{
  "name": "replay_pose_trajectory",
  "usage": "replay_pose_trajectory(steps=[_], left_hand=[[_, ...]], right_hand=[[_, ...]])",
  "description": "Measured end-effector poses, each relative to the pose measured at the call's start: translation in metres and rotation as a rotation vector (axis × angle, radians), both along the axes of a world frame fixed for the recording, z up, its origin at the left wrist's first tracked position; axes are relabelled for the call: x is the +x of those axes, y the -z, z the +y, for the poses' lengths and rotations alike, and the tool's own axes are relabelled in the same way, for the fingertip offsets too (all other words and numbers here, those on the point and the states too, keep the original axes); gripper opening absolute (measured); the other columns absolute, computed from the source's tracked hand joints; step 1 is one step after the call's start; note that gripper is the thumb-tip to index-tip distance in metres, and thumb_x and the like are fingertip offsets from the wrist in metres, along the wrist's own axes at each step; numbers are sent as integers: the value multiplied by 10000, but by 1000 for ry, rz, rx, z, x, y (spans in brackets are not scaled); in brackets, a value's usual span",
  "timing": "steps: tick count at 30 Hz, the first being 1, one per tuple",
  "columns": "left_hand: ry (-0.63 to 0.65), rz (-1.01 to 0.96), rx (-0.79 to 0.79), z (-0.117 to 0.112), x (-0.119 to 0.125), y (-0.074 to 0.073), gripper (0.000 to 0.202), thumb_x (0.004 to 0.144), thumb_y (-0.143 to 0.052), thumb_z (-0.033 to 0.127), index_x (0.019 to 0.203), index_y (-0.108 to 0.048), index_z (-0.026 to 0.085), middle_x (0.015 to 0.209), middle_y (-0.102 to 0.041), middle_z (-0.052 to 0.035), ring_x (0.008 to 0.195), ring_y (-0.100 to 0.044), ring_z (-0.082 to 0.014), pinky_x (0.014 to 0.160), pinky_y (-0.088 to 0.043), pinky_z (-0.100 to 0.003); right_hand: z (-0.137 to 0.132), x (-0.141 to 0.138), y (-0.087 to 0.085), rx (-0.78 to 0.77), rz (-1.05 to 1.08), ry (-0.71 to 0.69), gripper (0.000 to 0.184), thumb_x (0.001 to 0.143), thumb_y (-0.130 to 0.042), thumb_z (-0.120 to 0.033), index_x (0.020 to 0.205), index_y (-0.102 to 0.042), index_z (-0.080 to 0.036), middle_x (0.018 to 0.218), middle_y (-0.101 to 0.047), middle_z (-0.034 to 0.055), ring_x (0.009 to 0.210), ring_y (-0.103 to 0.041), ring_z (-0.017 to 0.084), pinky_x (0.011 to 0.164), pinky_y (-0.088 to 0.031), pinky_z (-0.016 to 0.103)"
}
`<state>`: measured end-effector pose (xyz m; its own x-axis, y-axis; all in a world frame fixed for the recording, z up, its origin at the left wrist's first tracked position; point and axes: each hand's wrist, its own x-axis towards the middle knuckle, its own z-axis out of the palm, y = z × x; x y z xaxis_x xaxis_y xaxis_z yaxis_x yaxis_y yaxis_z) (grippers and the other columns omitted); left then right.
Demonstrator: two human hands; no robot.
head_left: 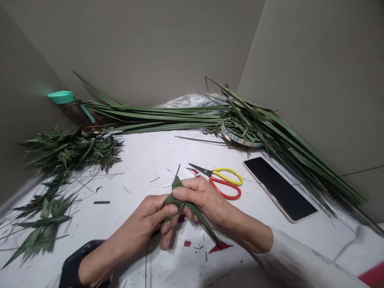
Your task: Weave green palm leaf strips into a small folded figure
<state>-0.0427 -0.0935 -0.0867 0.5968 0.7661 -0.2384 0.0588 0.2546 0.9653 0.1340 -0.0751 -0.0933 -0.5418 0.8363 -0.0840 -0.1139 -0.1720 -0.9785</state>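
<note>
Between my two hands is a folded green leaf piece, with a long strip trailing down toward the lower right. My left hand pinches its lower left part between thumb and fingers. From the right, my right hand grips the upper part, its thumb pressed on the folds. My fingers partly hide the folded body. Just beyond my right hand lie scissors with one yellow and one red handle, blades pointing left. Small red scraps and green trimmings lie on the white table around my hands.
Woven leaf pieces are heaped at the left, near a bottle with a turquoise lid. Long green leaves stretch along the back and down the right. A round patterned container holds cut leaves. A phone lies at right.
</note>
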Motion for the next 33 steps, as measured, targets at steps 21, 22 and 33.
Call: replay_pose_trajectory(steps=[21,22,33], left_hand=[[48,-245,-237,7,3,2,328,929,-535,382,901,-693,96,691,-680,-94,390,-560,-106,319,-354,-178],[39,-253,-230,7,4,2,320,924,-546,374,901,-699,95,758,-697,-112,414,-584,-111,331,-378,-182],[-270,-310,-188,10,3,-10,430,979,-425,426,1204,-654,140,1289,-650,-181,1090,-643,-330,838,-553,-462]], right_hand=[[12,18,-16,14,146,-95,172,854,-634,-348,842,-619,-178,769,-598,6,640,-556,141,635,-449,256],[12,18,-17,12,147,-100,180,857,-626,-358,840,-611,-179,741,-599,4,604,-553,141,607,-448,260],[26,24,-16,86,197,267,225,784,-731,-358,810,-584,-190,735,-524,-38,645,-476,110,586,-385,228]])
